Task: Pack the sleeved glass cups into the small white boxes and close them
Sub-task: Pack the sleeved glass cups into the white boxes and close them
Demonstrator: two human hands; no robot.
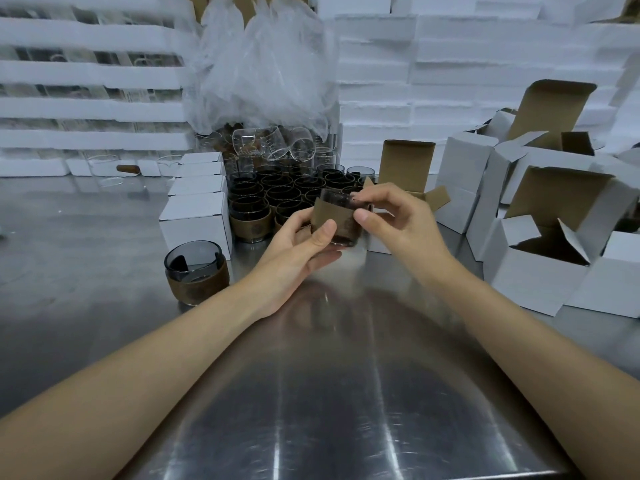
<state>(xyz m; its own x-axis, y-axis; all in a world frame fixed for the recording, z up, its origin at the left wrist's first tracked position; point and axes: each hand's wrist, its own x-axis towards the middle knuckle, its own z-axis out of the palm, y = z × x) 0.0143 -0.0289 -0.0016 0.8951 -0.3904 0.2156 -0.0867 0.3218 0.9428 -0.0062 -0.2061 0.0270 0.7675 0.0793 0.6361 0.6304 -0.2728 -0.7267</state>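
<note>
I hold a dark glass cup with a brown sleeve (341, 220) above the steel table, in front of me at mid-height. My left hand (304, 242) cradles it from below with the thumb pressed on the sleeve. My right hand (384, 216) pinches the cup's rim and sleeve edge from the right. Just behind the cup stands an open small white box (405, 171) with its brown-lined lid up. Several more sleeved cups (273, 199) are packed together behind my hands. One sleeved cup (197, 271) stands alone at the left.
Closed white boxes (197, 202) are stacked left of the cups. Open empty boxes (554, 237) crowd the right side. Clear glass cups and plastic bags (266, 81) pile up at the back, before white foam trays. The steel table (329, 393) reaches toward me.
</note>
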